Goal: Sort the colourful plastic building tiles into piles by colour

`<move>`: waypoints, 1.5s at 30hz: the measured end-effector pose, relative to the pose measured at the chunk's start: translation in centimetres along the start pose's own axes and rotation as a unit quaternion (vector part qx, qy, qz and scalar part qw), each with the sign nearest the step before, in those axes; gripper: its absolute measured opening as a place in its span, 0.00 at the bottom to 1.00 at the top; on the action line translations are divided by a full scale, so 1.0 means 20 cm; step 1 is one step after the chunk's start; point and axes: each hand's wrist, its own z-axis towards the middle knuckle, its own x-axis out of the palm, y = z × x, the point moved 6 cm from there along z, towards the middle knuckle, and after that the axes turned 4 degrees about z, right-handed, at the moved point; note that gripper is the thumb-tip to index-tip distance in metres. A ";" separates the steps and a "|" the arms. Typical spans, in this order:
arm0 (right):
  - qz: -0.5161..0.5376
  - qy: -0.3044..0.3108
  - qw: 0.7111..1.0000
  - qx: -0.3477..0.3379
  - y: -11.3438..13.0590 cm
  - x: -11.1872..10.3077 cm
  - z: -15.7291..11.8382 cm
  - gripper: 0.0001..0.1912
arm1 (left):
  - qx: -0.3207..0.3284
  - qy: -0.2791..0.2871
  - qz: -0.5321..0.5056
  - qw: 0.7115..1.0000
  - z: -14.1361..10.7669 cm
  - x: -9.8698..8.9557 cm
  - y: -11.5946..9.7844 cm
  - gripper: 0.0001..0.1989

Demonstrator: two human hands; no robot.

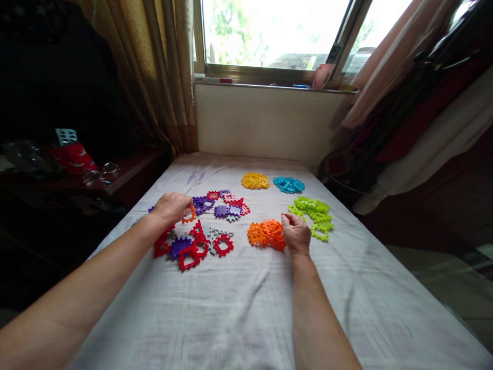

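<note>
Over the mixed pieces on the left, my left hand (pixel 172 208) is closed on an orange interlocking building piece (pixel 188 214), a square frame with notched edges. Purple pieces (pixel 202 204) lie just beyond it. Nearer me spread red pieces (pixel 189 258), a dark purple one (pixel 179 247) and grey ones (pixel 213 238). My right hand (pixel 297 234) is closed at the right edge of a pile of orange pieces (pixel 265 233); what its fingers hold, if anything, is hidden. Lime green pieces (pixel 311 210) lie beyond and right of that hand.
A yellow pile (pixel 256 180) and a blue pile (pixel 288 184) sit farther back on the cloth-covered surface (pixel 239 303). Glasses (pixel 102 173) and a red container (pixel 73 156) stand on a dark side table at left. Clothes hang at right; a window is ahead.
</note>
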 end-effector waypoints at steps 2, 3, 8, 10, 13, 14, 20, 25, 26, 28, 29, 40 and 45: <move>0.004 -0.002 1.000 0.007 -0.02 0.01 0.00 0.17 | -0.013 -0.017 -0.028 0.999 0.02 -0.03 -0.10 0.09; 0.007 0.000 1.000 0.011 -0.04 0.01 0.00 0.17 | -0.016 -0.023 -0.045 0.999 0.02 -0.03 -0.17 0.09; 0.021 0.027 0.999 0.020 -0.09 0.06 0.01 0.19 | 0.017 -0.031 -0.150 0.988 0.02 0.10 -0.67 0.09; 0.016 0.046 0.999 0.020 -0.08 0.08 0.00 0.20 | 0.024 -0.032 -0.186 0.982 0.02 0.17 -0.82 0.10; -0.013 0.086 0.996 0.014 -0.03 0.09 -0.02 0.21 | 0.028 -0.044 -0.229 0.972 0.02 0.25 -0.92 0.13; -0.031 0.100 0.994 0.010 -0.01 0.10 -0.05 0.22 | 0.030 -0.053 -0.240 0.969 0.02 0.27 -0.92 0.15; -0.216 0.140 0.965 -0.053 0.18 0.13 -0.28 0.41 | 0.056 -0.117 -0.281 0.951 -0.11 0.30 -0.77 0.22; -0.280 0.186 0.939 -0.072 0.24 0.24 -0.34 0.37 | 0.108 -0.258 -0.283 0.917 -0.28 0.26 -0.59 0.17; -0.282 0.187 0.939 -0.069 0.24 0.25 -0.32 0.36 | 0.106 -0.286 -0.277 0.911 -0.30 0.26 -0.54 0.16; -0.284 0.181 0.940 -0.060 0.22 0.28 -0.26 0.35 | 0.080 -0.326 -0.262 0.905 -0.32 0.27 -0.43 0.14; -0.286 0.178 0.940 -0.052 0.21 0.29 -0.23 0.35 | 0.063 -0.339 -0.256 0.903 -0.32 0.27 -0.38 0.14; -0.326 0.154 0.933 -0.002 0.12 0.53 0.13 0.34 | 0.013 -0.405 -0.253 0.879 -0.34 0.25 -0.26 0.12; -0.330 0.138 0.934 0.025 0.07 0.61 0.27 0.34 | -0.005 -0.387 -0.272 0.881 -0.34 0.27 -0.24 0.12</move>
